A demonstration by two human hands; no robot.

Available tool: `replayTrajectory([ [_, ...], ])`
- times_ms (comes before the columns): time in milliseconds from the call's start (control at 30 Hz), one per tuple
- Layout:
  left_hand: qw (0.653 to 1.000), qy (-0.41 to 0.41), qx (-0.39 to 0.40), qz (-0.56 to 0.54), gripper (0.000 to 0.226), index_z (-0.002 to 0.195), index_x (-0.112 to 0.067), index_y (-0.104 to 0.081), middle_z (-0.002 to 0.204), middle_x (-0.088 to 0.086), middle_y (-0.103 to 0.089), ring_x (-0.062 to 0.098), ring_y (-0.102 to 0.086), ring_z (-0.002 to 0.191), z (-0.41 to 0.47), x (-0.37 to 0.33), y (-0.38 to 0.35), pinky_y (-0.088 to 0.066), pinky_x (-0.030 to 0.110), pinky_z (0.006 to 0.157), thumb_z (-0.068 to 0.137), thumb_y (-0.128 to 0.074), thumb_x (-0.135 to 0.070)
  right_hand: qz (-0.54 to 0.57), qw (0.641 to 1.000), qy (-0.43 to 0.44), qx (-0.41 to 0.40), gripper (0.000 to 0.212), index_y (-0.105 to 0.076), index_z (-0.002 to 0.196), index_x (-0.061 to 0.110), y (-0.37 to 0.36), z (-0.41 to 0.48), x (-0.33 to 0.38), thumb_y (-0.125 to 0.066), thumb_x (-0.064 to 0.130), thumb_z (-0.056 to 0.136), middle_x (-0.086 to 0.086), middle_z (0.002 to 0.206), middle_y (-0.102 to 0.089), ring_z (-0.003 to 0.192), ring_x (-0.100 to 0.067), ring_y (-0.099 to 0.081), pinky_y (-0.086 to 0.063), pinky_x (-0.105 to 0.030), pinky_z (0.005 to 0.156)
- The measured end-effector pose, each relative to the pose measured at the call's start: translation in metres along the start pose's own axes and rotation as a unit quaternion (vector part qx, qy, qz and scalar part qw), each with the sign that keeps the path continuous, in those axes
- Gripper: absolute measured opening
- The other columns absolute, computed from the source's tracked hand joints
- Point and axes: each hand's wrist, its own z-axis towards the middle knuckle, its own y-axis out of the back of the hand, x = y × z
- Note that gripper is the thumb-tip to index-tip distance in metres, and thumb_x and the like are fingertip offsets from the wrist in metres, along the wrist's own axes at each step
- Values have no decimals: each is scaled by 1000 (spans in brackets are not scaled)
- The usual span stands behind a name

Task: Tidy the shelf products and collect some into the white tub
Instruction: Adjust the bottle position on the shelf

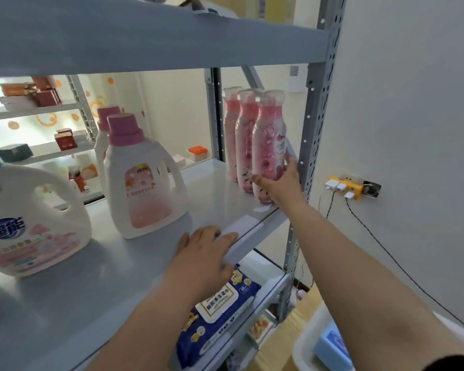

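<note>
On the grey shelf (97, 285), a white detergent jug (30, 223) at far left reads "超能". Beside it stand two pink-capped jugs (142, 180), their labels unreadable. The left hand (204, 258) lies flat on the shelf's front edge, fingers spread, holding nothing. Below it, a blue wipes pack (220, 309) sits on the lower shelf. The right hand (279, 180) has its grip clamped on the nearest of three pink bottles (268, 143). The white tub (308, 344) at lower right holds a blue pack (332, 346).
</note>
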Motion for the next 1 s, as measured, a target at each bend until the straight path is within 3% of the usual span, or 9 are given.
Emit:
replayTrajectory([
  [167,1000,7,-5,-11,62,152,-45,-22,150,-6,-29,18,-31,138,1,1,-1,-16,49,123,95,-46,-46,15,1000,20,-12,107,-30,145,27,-13,18,-5,-96,29,62,5,133,-56,121,-19,-57,-47,-38,104],
  [367,1000,-1,-13,-18,62,152,-45,-25,149,-5,-31,18,-32,139,1,4,-5,-17,50,122,93,-44,-45,18,999,45,-10,91,-34,137,34,-11,-2,-10,-93,28,67,5,126,-57,112,-14,-60,-52,-30,86],
  [500,1000,-10,-18,-13,60,152,-43,-26,147,-4,-35,20,-34,137,0,3,-4,-21,50,121,95,-45,-46,30,998,54,15,93,-37,139,37,-5,-36,-7,-94,38,66,5,127,-59,113,-18,-63,-60,-41,87],
  [633,997,-39,-62,28,54,154,-29,-29,145,4,-40,26,-38,135,-6,-3,-3,-31,44,116,102,-40,-42,75,992,81,62,82,-43,142,41,8,-89,11,-89,25,76,14,125,-65,111,-4,-65,-55,-25,84],
  [700,989,-59,-113,-79,48,152,-21,-35,144,4,-43,22,-40,134,-19,-8,-2,-34,36,114,106,-39,-34,104,987,79,90,79,-45,142,40,13,-122,18,-86,30,75,12,125,-67,113,-6,-66,-57,-32,91],
  [767,950,-39,-152,-272,42,149,-24,-41,141,-4,-45,8,-46,128,-46,-22,6,-38,18,107,107,-43,-32,131,982,62,122,83,-47,143,33,16,-160,17,-83,45,69,2,124,-68,113,-20,-68,-58,-47,96],
  [833,861,-12,-133,-491,34,138,-35,-47,135,-12,-51,0,-58,116,-82,-42,11,-48,12,96,105,-51,-34,160,974,31,160,90,-45,146,25,19,-197,8,-82,51,68,-11,126,-66,114,-34,-68,-57,-56,94],
  [900,765,13,-71,-640,32,128,-39,-53,129,-8,-60,9,-68,107,-118,-59,9,-61,30,85,98,-63,-36,206,960,1,188,89,-46,145,14,21,-234,-2,-82,47,71,-20,125,-66,112,-41,-67,-58,-54,89],
  [1000,654,46,21,-755,61,133,-39,-49,128,5,-67,27,-72,108,-158,-69,-9,-60,54,86,82,-82,-40,264,942,-42,201,96,-48,141,0,16,-284,-11,-87,48,68,-30,115,-66,99,-41,-69,-57,-45,80],
])
